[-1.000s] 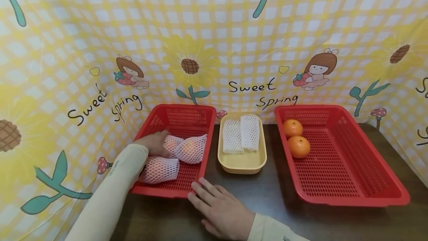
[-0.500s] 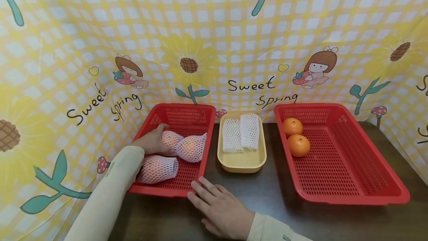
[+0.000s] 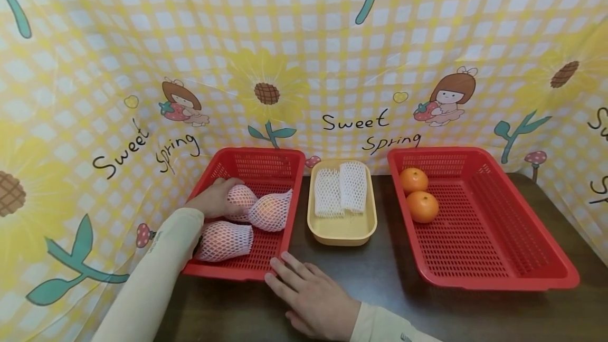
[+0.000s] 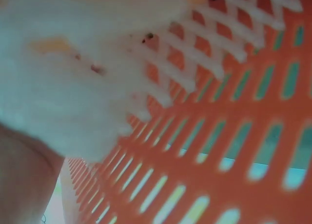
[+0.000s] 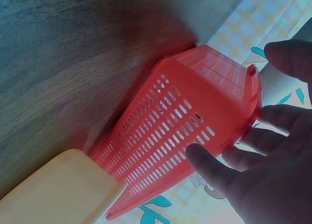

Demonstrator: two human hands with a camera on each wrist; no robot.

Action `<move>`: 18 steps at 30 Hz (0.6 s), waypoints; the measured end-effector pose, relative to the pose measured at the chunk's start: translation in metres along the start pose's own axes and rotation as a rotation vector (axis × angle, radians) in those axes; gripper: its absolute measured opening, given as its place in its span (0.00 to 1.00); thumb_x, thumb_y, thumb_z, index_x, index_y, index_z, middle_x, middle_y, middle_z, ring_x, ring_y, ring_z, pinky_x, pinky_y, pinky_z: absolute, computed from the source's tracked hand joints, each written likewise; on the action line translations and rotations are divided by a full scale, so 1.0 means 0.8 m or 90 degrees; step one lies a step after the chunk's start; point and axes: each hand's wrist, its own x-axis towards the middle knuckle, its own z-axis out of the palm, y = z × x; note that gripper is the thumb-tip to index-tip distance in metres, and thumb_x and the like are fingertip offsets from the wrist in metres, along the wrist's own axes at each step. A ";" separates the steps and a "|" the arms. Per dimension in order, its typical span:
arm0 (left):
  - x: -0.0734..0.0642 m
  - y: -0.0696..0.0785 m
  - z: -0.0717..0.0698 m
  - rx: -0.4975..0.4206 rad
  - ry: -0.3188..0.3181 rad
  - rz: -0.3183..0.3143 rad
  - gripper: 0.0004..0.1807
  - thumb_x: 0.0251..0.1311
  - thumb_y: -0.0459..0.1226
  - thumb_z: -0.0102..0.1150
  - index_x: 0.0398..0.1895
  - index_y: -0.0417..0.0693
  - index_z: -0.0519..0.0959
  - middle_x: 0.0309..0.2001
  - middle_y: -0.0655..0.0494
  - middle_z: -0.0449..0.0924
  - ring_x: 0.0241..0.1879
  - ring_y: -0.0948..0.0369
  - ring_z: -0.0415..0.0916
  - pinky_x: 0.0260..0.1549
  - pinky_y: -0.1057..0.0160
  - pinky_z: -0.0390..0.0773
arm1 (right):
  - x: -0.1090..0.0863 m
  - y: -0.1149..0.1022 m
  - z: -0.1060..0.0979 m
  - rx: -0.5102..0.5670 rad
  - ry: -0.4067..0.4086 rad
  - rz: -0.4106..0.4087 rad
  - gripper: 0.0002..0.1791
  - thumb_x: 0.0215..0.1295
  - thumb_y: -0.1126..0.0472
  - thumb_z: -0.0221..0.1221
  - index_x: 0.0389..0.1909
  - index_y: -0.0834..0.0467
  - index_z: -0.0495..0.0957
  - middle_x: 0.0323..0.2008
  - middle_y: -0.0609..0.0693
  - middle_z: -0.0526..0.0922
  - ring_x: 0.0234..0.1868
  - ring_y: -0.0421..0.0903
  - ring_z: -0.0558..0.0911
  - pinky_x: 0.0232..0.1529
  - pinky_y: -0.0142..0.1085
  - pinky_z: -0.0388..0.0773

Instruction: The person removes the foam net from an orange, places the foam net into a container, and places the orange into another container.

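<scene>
The left red basket [image 3: 296, 173] holds 3 round orange-pink fruits in white foam nets. My left hand [image 3: 216, 199] reaches into it and holds the back-left netted fruit [image 3: 241, 198], its fingers over the far side. Beside that one lies another netted fruit [image 3: 271, 212], and a third netted fruit [image 3: 225, 240] lies below my wrist. In the left wrist view a foam net [image 4: 97, 87] fills the upper left, close and blurred. My right hand [image 3: 315, 297] rests at the basket's near right corner with fingers extended, fingertips touching the rim, as the right wrist view also shows.
A small yellow tray [image 3: 342, 234] with two white foam nets [image 3: 339, 190] stands between the baskets. At right, another red basket [image 3: 484, 215] holds two oranges [image 3: 423, 207] along its left side. A checked cloth [image 3: 309, 41] hangs behind the dark table [image 3: 361, 273].
My left hand has shifted its hold on the back-left netted fruit, fingers moving further over it, and that fruit has moved slightly upward in view. My right hand has stayed at the corner.
</scene>
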 end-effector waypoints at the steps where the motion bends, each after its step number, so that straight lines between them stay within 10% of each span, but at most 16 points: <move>1: 0.000 -0.001 0.000 -0.003 0.007 0.002 0.50 0.49 0.64 0.71 0.71 0.51 0.65 0.64 0.38 0.61 0.60 0.43 0.65 0.56 0.38 0.68 | 0.000 0.000 0.000 0.000 0.000 0.000 0.43 0.67 0.43 0.63 0.78 0.53 0.59 0.77 0.55 0.57 0.77 0.56 0.52 0.63 0.46 0.70; 18: -0.022 0.008 -0.026 -0.069 0.159 0.041 0.50 0.49 0.62 0.73 0.70 0.51 0.64 0.61 0.41 0.69 0.57 0.44 0.70 0.54 0.39 0.70 | 0.000 -0.002 0.004 -0.010 0.023 -0.005 0.44 0.66 0.44 0.64 0.77 0.55 0.59 0.77 0.57 0.57 0.77 0.56 0.53 0.61 0.46 0.71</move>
